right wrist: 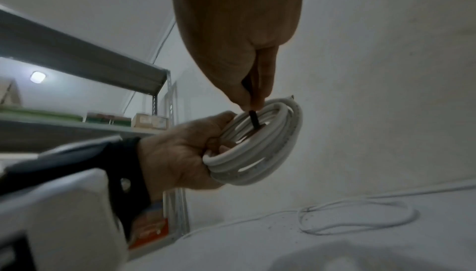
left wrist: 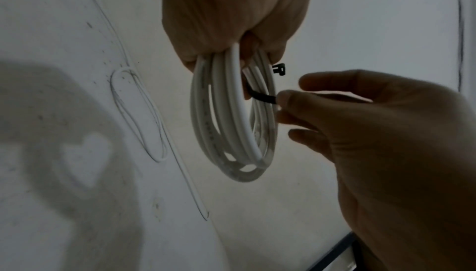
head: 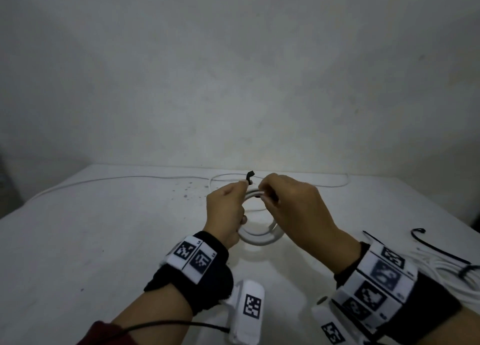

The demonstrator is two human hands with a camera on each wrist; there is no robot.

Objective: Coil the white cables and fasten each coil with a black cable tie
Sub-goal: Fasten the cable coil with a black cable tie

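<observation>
My left hand [head: 228,209] grips a coil of white cable [head: 257,238] above the table, its fingers curled round the loops [left wrist: 231,112]. A black cable tie [left wrist: 260,96] passes through the coil; its head [head: 250,176] sticks up by my left thumb. My right hand [head: 293,209] pinches the tie's strap [right wrist: 255,118] between thumb and forefinger, right at the coil [right wrist: 257,147]. The rest of the strap is hidden inside my right hand.
A loose white cable [head: 285,181] lies looped along the table's far edge by the wall. At the right, a coiled white cable with a black tie [head: 452,269] and a spare black tie [head: 426,243] lie on the table [head: 104,228]. Metal shelves [right wrist: 90,68] stand to the left.
</observation>
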